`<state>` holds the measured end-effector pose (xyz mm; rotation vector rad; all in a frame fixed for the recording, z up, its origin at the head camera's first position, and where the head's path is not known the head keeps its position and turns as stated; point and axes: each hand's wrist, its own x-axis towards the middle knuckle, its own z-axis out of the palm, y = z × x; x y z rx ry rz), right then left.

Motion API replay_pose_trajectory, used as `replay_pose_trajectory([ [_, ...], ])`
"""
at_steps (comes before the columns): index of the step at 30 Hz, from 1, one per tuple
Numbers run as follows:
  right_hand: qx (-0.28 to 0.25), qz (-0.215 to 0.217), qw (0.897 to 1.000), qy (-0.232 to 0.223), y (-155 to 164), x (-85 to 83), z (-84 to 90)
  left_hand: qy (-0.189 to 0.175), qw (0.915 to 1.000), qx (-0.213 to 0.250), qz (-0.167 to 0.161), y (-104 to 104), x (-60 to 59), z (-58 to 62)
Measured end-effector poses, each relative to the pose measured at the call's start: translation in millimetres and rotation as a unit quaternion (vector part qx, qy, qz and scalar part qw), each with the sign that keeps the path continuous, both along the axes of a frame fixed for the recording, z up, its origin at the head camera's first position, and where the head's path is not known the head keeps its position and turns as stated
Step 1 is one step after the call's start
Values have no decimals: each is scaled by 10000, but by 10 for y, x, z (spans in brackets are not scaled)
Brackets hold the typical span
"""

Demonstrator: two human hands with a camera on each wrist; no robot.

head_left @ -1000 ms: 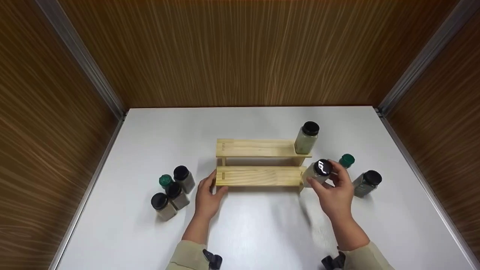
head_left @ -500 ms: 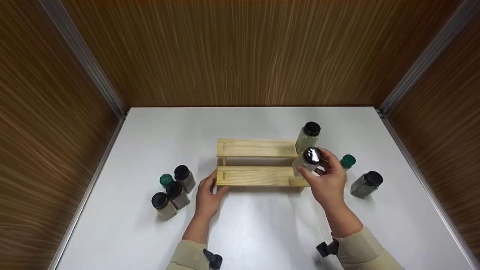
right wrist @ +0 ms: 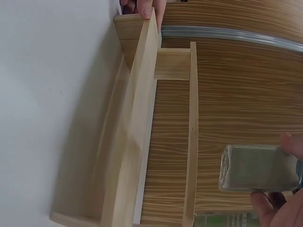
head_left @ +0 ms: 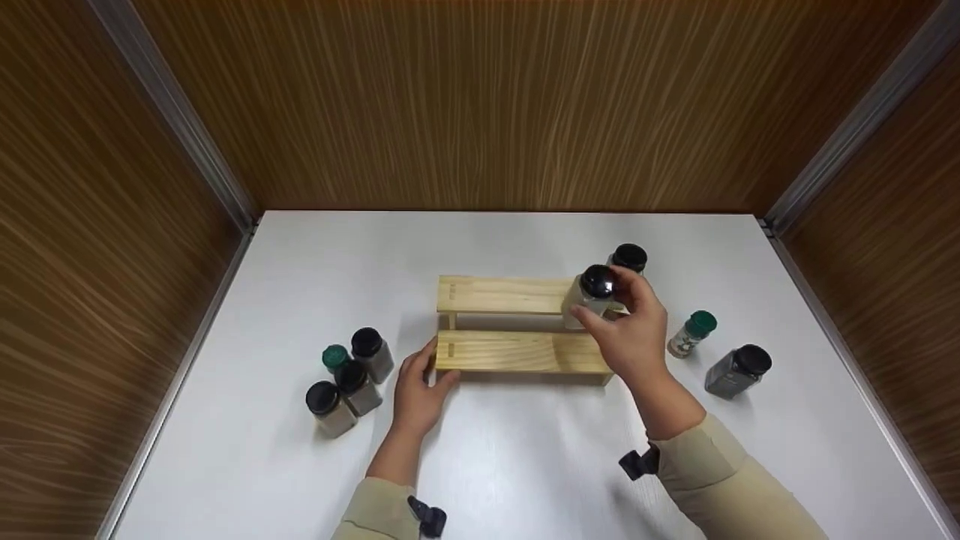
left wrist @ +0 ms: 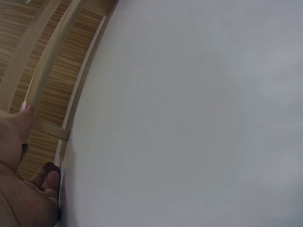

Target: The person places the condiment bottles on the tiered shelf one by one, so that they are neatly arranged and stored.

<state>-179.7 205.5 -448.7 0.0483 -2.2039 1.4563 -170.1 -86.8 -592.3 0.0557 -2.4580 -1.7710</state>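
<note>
A two-tier wooden spice rack (head_left: 517, 352) stands on the white table. My left hand (head_left: 418, 397) grips the left end of its lower shelf; in the left wrist view the thumb (left wrist: 24, 111) lies on the board's edge. With thumb and fingers, my right hand (head_left: 637, 330) holds a black-capped glass spice jar (head_left: 574, 304) by its upper part. Pale contents show through the glass. In the right wrist view the jar's base (right wrist: 225, 168) faces the upper shelf (right wrist: 193, 118), with a gap between them. Another black-capped jar (head_left: 628, 256) stands at that shelf's right end, partly hidden behind my right hand.
Right of the rack stand a small green-capped jar (head_left: 686, 341) and a dark black-capped jar (head_left: 731, 375). Several jars cluster at the left, among them a green-capped one (head_left: 335, 357) and a black-capped one (head_left: 330, 411). Wood-grain panels (head_left: 480, 105) enclose the table.
My right hand has carried the jar left and away from me, from beside the lower shelf's right end to over the upper shelf. My left hand keeps its hold on the rack.
</note>
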Motion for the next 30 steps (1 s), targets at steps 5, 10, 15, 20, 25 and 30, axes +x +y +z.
replay_pose_trajectory([
  [5, 167, 25, 9995, -256, -43, -103, 43, -12, 10000, -77, 32, 8, 23, -2],
  [10, 270, -48, 9989, -376, -74, -170, 66, 15, 9999, -96, 37, 14, 34, 6],
  [15, 320, -117, 9990, -303, -116, -182, 67, 94, 9999, -87, 37, 28, 40, 2],
  [20, 454, -236, 9985, -208, -161, -186, 61, 74, 10000, -33, -13, 35, 49, 23],
  [25, 679, -174, 9974, -155, -215, -221, 83, 145, 9999, -4, -52, 41, 44, 45],
  [30, 765, -210, 9962, -361, -265, -273, 89, 141, 9998, -129, 17, 55, 50, 34],
])
